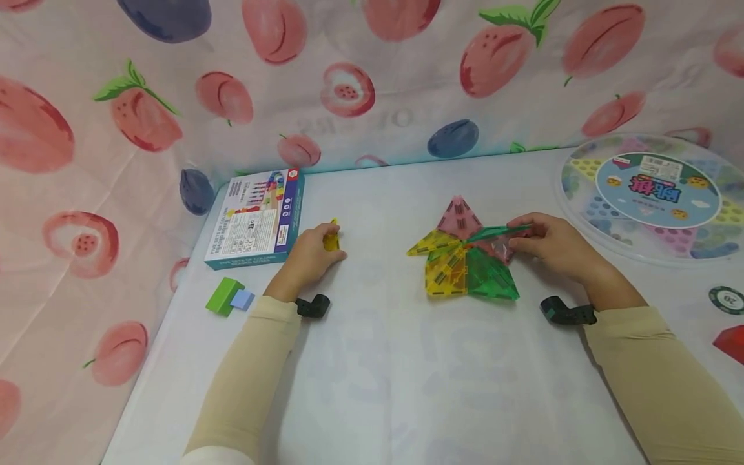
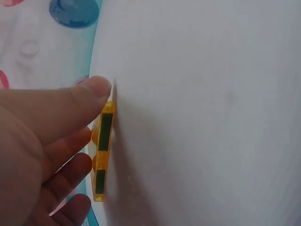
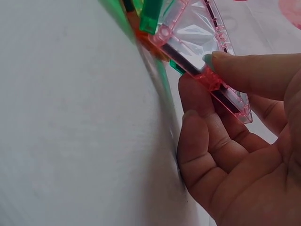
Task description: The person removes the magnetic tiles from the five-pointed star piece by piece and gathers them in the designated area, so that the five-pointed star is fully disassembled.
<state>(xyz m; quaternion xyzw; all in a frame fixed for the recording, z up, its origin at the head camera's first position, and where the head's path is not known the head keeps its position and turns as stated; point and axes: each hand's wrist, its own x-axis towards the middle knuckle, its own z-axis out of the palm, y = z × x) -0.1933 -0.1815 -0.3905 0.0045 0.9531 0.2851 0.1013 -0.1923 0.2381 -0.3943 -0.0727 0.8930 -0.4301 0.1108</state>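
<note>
In the head view, my left hand [image 1: 306, 258] holds a small yellow magnetic tile [image 1: 331, 241] on edge, to the right of a flat box. The left wrist view shows the thumb at the top of that tile [image 2: 104, 150], with the fingers behind it. Right of the middle lies a star-like cluster of translucent magnetic tiles [image 1: 446, 274] in yellow, green and pink. My right hand [image 1: 555, 248] is at the cluster's right side, pinching a pink tile [image 3: 193, 63] between thumb and fingers. A green tile [image 1: 502, 230] juts from the cluster toward that hand.
The toy box [image 1: 256, 216] lies at the back left. In front of it are a green block [image 1: 223, 297] and a blue block [image 1: 242, 299]. A round game set [image 1: 657, 248] sits at the back right, above a poker chip [image 1: 726, 300] and a red piece [image 1: 731, 343].
</note>
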